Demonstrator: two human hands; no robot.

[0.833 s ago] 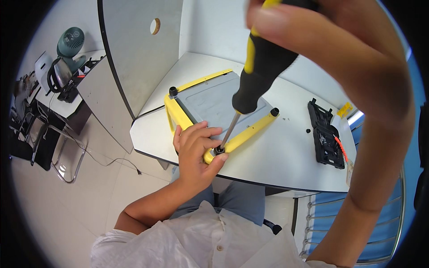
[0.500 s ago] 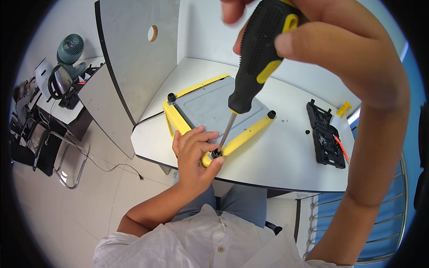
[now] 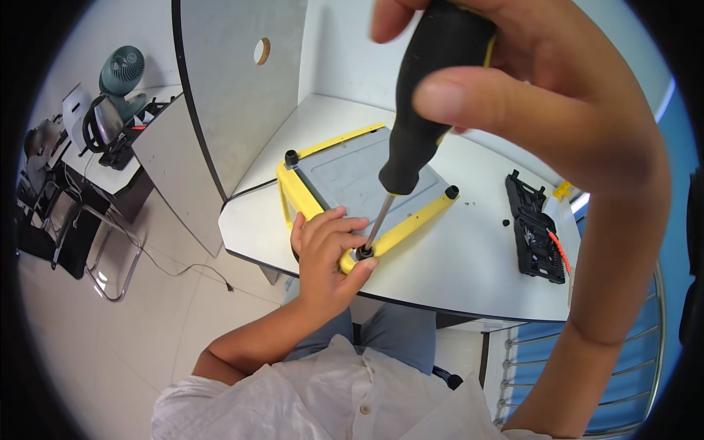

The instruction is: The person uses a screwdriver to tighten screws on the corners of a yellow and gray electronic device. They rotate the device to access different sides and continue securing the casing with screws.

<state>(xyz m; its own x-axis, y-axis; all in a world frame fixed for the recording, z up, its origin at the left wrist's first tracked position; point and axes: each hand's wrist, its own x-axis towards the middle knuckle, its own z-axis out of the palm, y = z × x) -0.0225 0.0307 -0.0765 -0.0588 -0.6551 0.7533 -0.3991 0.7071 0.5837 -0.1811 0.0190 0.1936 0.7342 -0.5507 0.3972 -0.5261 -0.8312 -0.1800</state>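
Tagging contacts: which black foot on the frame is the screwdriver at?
The near foot, between thumb and fingers of the left hand, meets the screwdriver; far-left foot and right foot stand clear of both.

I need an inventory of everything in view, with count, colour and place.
Desk: one, white, centre
Panelled frame: one, yellow-grey, on desk
Feet: three, black, frame corners
Screwdriver: one, black-yellow, at near foot
Case: one, black, desk's right
Rod: one, orange, at case
Cap: one, black, beside case
Partition: one, grey, upper left
Fan: one, green, left
Kettle: one, silver, beside fan
Chair: one, black, left
Plug: one, black, lower left
Shirt: one, white, bottom
Left hand: one, bare, on frame
Right hand: one, bare, on screwdriver
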